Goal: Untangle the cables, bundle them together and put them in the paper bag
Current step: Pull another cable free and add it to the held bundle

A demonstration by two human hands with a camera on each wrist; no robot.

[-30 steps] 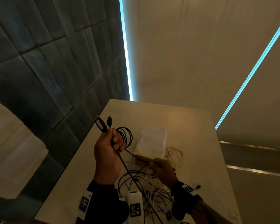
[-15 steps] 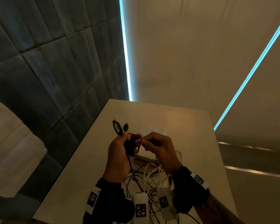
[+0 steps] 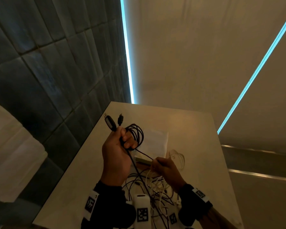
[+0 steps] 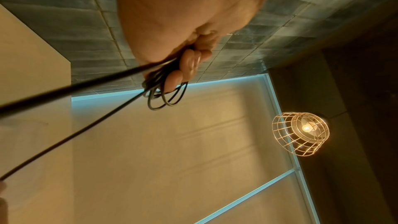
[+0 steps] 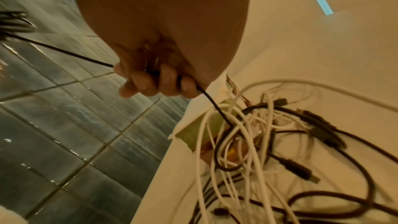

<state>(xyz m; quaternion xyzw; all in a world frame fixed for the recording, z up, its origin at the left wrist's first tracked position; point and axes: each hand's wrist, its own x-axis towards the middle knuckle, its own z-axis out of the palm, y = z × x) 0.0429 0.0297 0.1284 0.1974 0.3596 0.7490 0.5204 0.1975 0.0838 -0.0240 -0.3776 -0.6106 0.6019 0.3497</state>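
Note:
My left hand [image 3: 120,146] is raised above the table and grips a coil of black cable [image 3: 137,134], with two black plugs [image 3: 110,122] sticking up past the fist. In the left wrist view the coil [image 4: 163,94] hangs below the curled fingers [image 4: 189,64]. A taut strand of this cable runs down to my right hand [image 3: 162,167], which pinches it low over the table. The right wrist view shows the strand [image 5: 64,52] passing through the right fingers [image 5: 155,81] into a tangle of black and white cables [image 5: 258,134]. The white paper bag [image 3: 155,142] lies flat behind both hands.
The tangle [image 3: 152,187] lies at the near end of a pale narrow table [image 3: 188,129]. A thin loop of clear cable [image 3: 177,156] sits right of the bag. A dark tiled wall [image 3: 48,80] runs along the table's left side. A caged lamp [image 4: 301,134] hangs overhead.
Half a second ago both hands met at the coil. Since then my right hand has dropped toward the tangle, drawing a strand taut. The left hand has lifted slightly to the left with the coil.

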